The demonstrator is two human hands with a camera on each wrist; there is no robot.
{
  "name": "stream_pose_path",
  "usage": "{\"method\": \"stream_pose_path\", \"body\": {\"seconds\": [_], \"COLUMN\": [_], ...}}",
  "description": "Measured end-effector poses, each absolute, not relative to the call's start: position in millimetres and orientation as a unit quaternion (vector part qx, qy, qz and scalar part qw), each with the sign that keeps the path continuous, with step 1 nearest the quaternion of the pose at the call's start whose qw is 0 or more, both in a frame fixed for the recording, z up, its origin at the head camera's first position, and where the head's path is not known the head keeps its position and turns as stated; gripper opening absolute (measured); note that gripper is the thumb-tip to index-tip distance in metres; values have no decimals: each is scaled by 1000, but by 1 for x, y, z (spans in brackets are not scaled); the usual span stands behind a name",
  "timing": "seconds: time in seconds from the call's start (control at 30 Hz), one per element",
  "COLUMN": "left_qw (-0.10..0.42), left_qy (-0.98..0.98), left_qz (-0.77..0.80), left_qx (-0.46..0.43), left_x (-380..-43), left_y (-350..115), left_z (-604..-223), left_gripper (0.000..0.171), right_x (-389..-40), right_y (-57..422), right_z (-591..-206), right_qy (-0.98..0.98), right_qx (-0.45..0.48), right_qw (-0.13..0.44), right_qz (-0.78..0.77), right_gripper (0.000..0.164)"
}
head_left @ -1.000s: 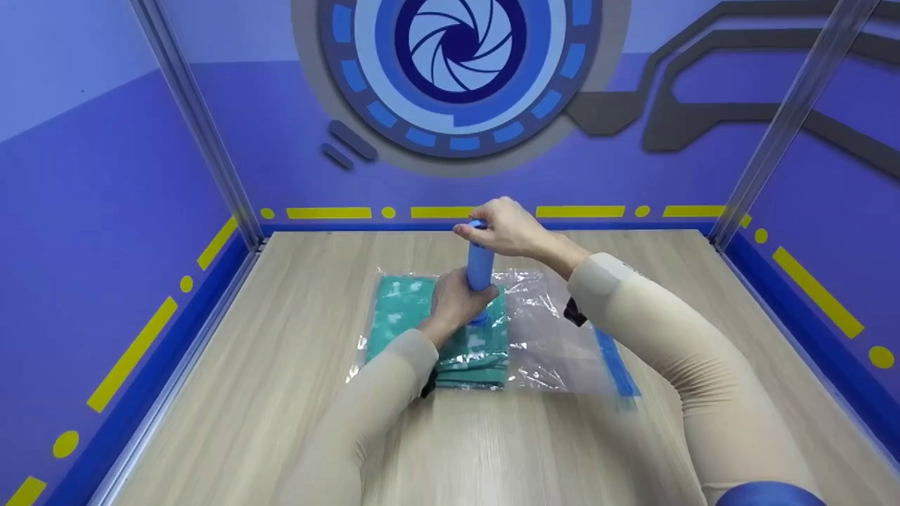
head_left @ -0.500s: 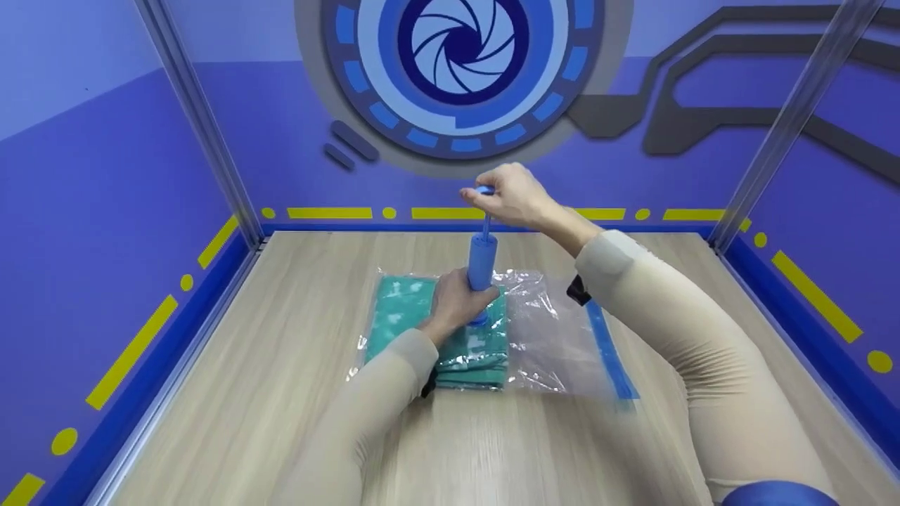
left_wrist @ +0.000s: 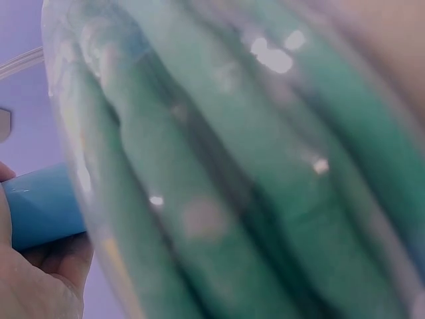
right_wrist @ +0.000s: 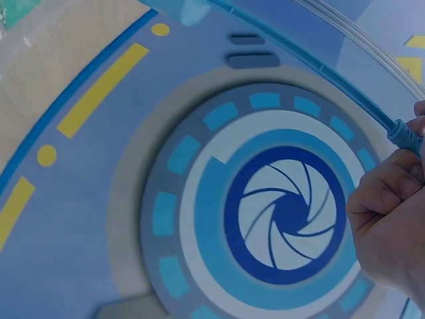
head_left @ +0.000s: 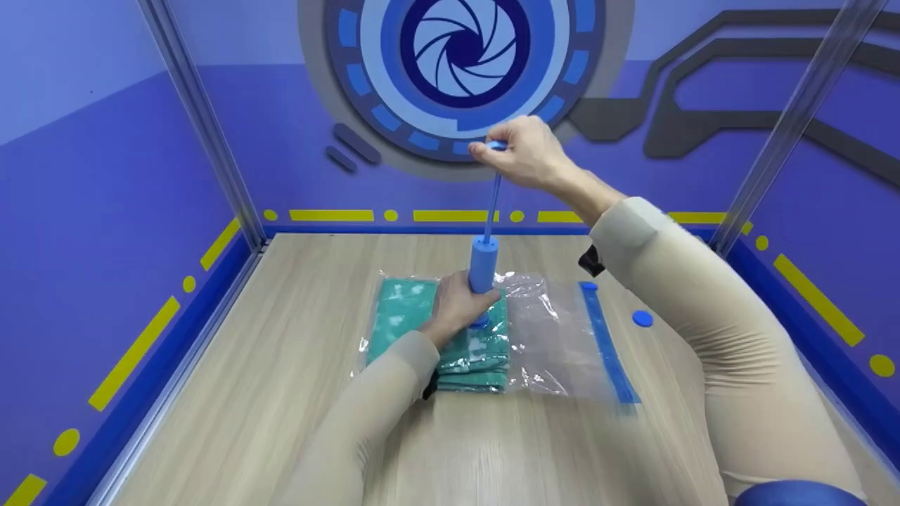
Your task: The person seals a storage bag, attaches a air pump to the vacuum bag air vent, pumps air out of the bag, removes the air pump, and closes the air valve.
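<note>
A blue hand pump [head_left: 483,263] stands upright on a clear vacuum storage bag [head_left: 552,337] holding folded green cloth [head_left: 401,313]. My left hand [head_left: 460,303] grips the lower barrel, just above the bag's blue valve [head_left: 479,320]. High above it, my right hand [head_left: 527,151] holds the pump's handle [head_left: 496,145], with the thin rod [head_left: 493,207] drawn far out. The left wrist view has the green folds [left_wrist: 219,173] close up through shiny plastic, and the pump barrel [left_wrist: 43,206] in the fingers. In the right wrist view the rod [right_wrist: 319,66] runs to my curled fingers [right_wrist: 385,189].
The bag's blue zip strip [head_left: 608,344] lies along its right side, with a small blue slider [head_left: 589,286] at the far end. A round blue cap [head_left: 642,318] rests on the wooden table [head_left: 281,393] to the right. Blue-purple walls [head_left: 267,140] enclose the back and sides.
My right hand has risen from the top of the barrel, pulling the handle up and the rod out. The round cap has come into sight from behind the right arm. My left hand stays put.
</note>
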State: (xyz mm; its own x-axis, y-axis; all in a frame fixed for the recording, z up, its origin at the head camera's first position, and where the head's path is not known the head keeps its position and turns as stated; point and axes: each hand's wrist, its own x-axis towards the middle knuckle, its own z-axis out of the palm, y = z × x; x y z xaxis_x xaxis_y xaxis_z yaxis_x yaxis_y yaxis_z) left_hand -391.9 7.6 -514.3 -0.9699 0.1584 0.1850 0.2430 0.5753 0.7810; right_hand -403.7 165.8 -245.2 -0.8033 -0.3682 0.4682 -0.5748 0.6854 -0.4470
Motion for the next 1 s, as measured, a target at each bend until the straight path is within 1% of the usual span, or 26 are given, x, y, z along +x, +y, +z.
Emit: {"method": "stream_pose_path", "body": {"seconds": [0.27, 0.7, 0.87, 1.0], "left_qw": [47, 47, 46, 56], "left_qy": [-878, -880, -881, -886], "left_qz": [-465, -461, -458, -448], "left_qx": [-104, -106, -107, -110], "left_x": [-391, -391, -393, -392], "left_y": [6, 7, 7, 7], "left_z": [-517, -518, -517, -518], "left_gripper": [29, 30, 32, 29], "right_x": [-398, -397, -396, -397], "right_y": [167, 160, 160, 159], "right_z": [-223, -221, -219, -218], "right_qy": [-898, -900, -902, -904], "right_qx": [261, 261, 267, 267], "right_qw": [192, 195, 178, 158], "right_qz": [298, 289, 289, 293], "right_gripper": [61, 62, 60, 60]}}
